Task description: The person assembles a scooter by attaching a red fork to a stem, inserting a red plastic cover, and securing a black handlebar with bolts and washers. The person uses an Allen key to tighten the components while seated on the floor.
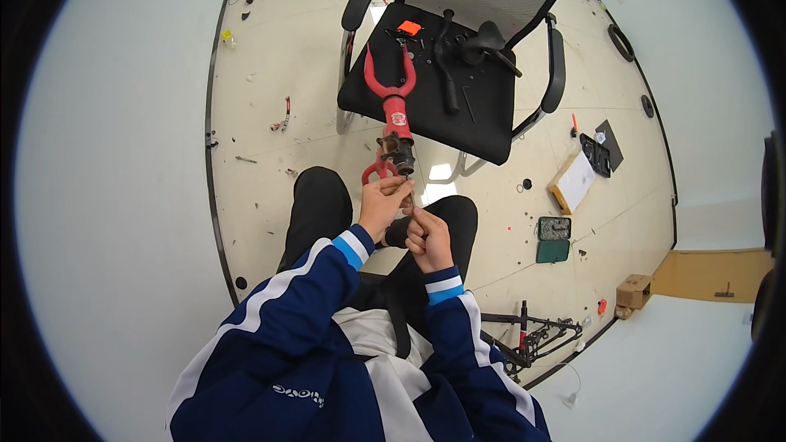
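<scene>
A red bicycle fork (395, 106) rests with its two prongs on a black chair seat (491, 127), and its near end juts out over the edge toward me. On that end sits a dark metal clamp-like part (398, 152), with a red curved piece (378, 170) beside it. My left hand (383, 203) is closed in a pinch on a thin metal rod just under the clamp end. The rod's lower part is pinched by my right hand (429, 239). My fingers cover most of the rod, so its exact kind is hidden.
The seat also carries a black bent bar (449, 65), a saddle (490, 39), a hex key (468, 105) and an orange piece (409, 28). On the floor at right lie a green case (553, 251), a black tool case (596, 155) and a bicycle frame (524, 344).
</scene>
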Tool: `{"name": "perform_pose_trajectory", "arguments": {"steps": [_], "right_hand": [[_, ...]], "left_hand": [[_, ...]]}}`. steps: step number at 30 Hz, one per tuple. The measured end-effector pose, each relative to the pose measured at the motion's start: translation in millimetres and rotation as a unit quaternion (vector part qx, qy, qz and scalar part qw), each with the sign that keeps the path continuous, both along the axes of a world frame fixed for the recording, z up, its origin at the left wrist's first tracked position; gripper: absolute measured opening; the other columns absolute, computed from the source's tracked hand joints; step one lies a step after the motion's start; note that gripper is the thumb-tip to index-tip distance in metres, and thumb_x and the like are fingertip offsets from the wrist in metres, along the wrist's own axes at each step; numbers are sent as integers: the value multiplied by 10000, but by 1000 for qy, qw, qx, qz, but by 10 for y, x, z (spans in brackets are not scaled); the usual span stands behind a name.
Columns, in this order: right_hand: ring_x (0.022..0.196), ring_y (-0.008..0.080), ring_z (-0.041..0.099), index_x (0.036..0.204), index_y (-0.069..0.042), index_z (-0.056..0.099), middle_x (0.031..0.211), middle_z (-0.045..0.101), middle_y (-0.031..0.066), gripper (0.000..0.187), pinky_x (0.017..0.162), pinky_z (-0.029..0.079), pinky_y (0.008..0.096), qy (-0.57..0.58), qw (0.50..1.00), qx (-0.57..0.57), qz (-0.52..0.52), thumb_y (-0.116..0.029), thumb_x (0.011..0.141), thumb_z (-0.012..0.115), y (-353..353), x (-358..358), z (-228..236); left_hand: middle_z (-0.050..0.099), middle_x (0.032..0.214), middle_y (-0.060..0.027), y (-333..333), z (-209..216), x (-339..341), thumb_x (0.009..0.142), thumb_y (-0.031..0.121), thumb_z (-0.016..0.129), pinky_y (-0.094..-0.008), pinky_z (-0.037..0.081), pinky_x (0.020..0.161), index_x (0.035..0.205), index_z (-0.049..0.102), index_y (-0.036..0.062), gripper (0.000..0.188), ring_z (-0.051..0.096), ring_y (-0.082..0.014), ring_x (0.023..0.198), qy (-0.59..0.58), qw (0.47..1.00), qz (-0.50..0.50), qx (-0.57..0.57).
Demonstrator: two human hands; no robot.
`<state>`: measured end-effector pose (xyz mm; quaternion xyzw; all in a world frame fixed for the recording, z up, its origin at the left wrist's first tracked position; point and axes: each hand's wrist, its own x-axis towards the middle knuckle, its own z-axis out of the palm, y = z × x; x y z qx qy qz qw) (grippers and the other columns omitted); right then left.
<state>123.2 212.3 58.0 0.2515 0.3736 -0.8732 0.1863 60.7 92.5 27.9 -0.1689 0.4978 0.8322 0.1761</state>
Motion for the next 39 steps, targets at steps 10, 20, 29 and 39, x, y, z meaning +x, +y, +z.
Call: {"name": "perform_pose_trajectory", "arguments": {"steps": [10, 20, 29, 39], "right_hand": [[424, 54, 211, 1121, 6, 548, 599, 285, -49, 258, 363, 184, 225, -84, 863, -485, -112, -194, 1057, 398, -31, 34, -215], [456, 109, 540, 898, 48, 687, 603, 619, 42, 226, 444, 406, 252, 268, 725, 630, -76, -163, 941, 618, -298, -12, -91], [780, 178, 683, 1086, 80, 634, 932, 705, 163, 266, 726, 555, 279, 63, 990, 105, 66, -158, 977, 586, 162, -134, 53], [836, 208, 720, 998, 86, 659, 899, 714, 162, 211, 736, 564, 268, 53, 969, 183, 159, -116, 938, 634, 184, -320, -70]], "left_hand": [[684, 753, -75, 3, 53, -20, 861, 123, 744, -234, 508, 574, 911, 667, -81, 223, 629, -109, 615, 18, 999, 4, -44], [693, 794, -126, -79, 194, -212, 860, 100, 730, -281, 576, 587, 905, 679, -97, 209, 677, -171, 634, 39, 969, -97, -225], [701, 861, -134, -137, 319, -205, 931, 81, 624, -314, 574, 730, 972, 681, -85, 180, 696, -205, 771, -35, 992, -114, -46], [719, 762, -122, -165, 107, -173, 796, 171, 795, -280, 536, 649, 859, 733, -74, 261, 671, -143, 671, 76, 954, -105, -269]]}}
